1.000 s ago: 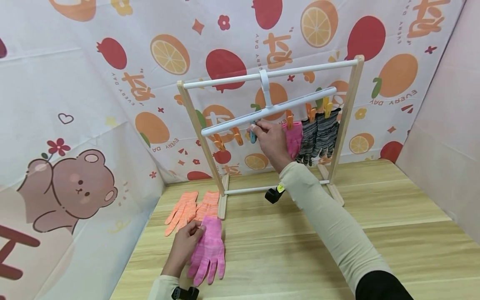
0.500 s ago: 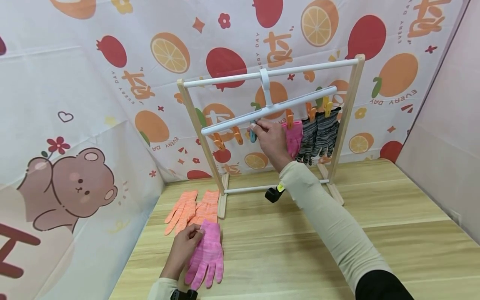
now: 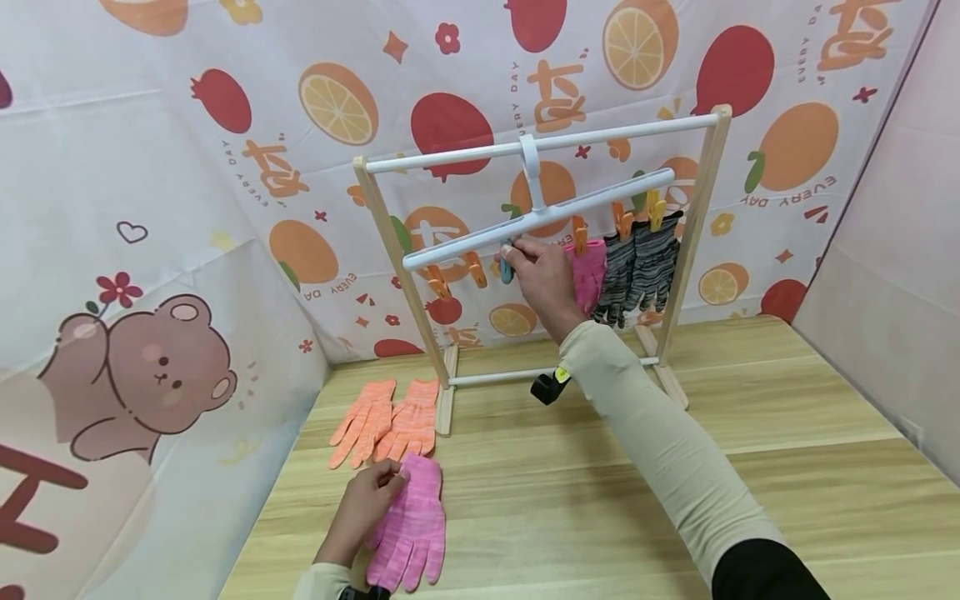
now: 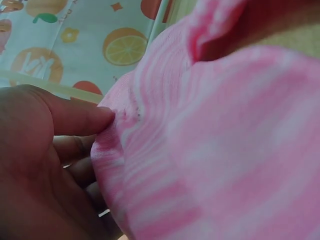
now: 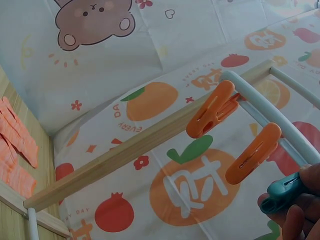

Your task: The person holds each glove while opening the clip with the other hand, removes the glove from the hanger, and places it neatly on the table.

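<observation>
Pink knit glove [image 3: 408,537] at the left of the wooden surface [image 3: 540,517]. Hands well apart: the left hand [image 3: 367,504] pinches the cuff's edge; the right hand [image 3: 546,283] pinches a teal clothespin [image 5: 282,192] on the white hanger [image 3: 600,200]. The glove should prove light, limp and robust, best held by its cuff. Long axis: cuff away from the person, fingers toward them.

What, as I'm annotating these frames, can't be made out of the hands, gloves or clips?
Head: part of the teal clip, covered by the right hand.
Head: part of the hanging pink glove, behind that hand.
Left wrist: most fingertips of the left hand, behind the held pink glove.
Left wrist: part of that glove, beyond the right edge.
Right wrist: part of the orange gloves, beyond the left edge.
</observation>
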Demonstrator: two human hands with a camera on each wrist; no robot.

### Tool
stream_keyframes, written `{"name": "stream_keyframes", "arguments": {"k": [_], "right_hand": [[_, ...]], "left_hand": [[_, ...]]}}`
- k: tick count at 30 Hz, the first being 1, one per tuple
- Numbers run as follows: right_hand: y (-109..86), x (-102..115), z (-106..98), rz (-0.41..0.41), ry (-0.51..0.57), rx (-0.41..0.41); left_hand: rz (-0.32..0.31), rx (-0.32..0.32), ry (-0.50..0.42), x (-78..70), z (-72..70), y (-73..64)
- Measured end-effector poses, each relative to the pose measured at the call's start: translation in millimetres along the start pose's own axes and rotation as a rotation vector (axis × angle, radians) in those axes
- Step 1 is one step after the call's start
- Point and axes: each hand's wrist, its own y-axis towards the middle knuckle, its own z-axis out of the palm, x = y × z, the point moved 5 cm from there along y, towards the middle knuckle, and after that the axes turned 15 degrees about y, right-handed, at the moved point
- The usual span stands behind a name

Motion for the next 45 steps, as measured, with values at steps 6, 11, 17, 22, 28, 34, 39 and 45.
{"name": "stream_keyframes", "arguments": {"k": [6,11,17,22,28,34,39,45], "right_hand": [[1.0,-0.1,-0.2,0.006,0.001,-0.003],[0.3,0.5,-1.1,-0.008,-0.016,-0.006],[-0.5,0.8,-0.9,-0.013,-0.023,-0.003],[-0.8,0.1,-0.4,-0.026,-0.016,0.003],[-1.7,0.9,-0.2,-0.045,-0.033,0.016],[-2.8,0.4,1.3,-0.047,-0.071,0.034],[-2.2,0.6,2.7,-0.061,-0.084,0.045],[-1.3,-1.2,3.5,-0.037,-0.035,0.069]], "left_hand": [[-0.001,0.015,0.072,2.0,-3.4,-1.7],[-0.006,0.016,0.112,0.9,-4.4,-3.5],[-0.028,0.028,0.140,3.8,-4.4,-4.6],[-0.049,0.039,0.173,4.9,-5.3,-6.2],[-0.056,0.034,0.204,6.8,-7.6,-6.7],[-0.082,0.018,0.280,7.5,-13.4,-5.0],[-0.088,-0.152,0.314,-1.5,-31.7,-3.8],[0.006,-0.277,0.235,-20.9,-47.0,-2.5]]}}
